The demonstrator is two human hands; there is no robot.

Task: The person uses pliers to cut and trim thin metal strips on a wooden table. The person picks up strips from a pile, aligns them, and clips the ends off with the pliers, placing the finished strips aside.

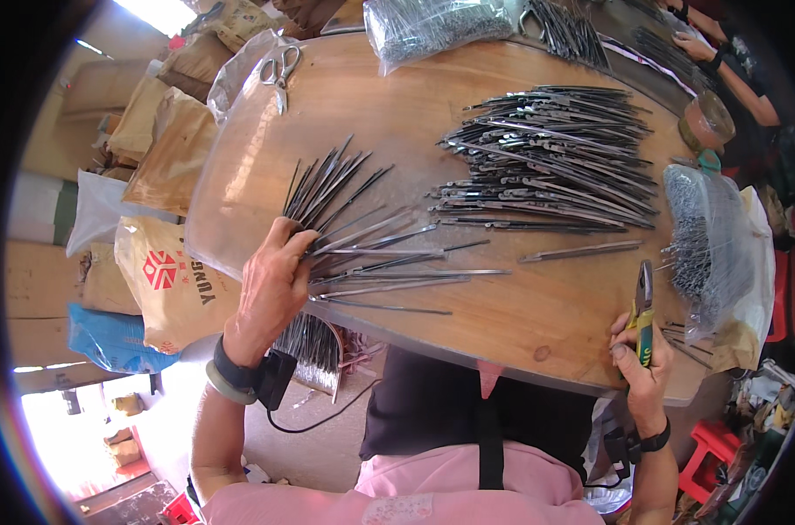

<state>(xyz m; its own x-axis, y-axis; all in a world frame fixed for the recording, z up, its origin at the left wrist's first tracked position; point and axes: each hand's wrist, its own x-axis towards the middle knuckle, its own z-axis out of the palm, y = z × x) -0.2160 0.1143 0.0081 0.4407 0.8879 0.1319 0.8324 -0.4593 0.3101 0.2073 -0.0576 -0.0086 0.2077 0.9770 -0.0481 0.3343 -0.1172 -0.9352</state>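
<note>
At the table's left edge, my left hand has its fingers closed on a bunch of thin dark metal strips. More strips fan out to the right from beside and below these fingers. My right hand, near the front right edge, grips pliers with yellow-and-green handles, their jaws pointing away from me. Between the hands, farther back, lies a large heap of similar strips, roughly lined up left to right. A few single strips rest just in front of that heap.
Scissors lie at the far left of the wooden table. Clear bags of metal parts stand at the back and right. A tape roll sits at the right edge. Sacks crowd the left side; another person's arm shows back right.
</note>
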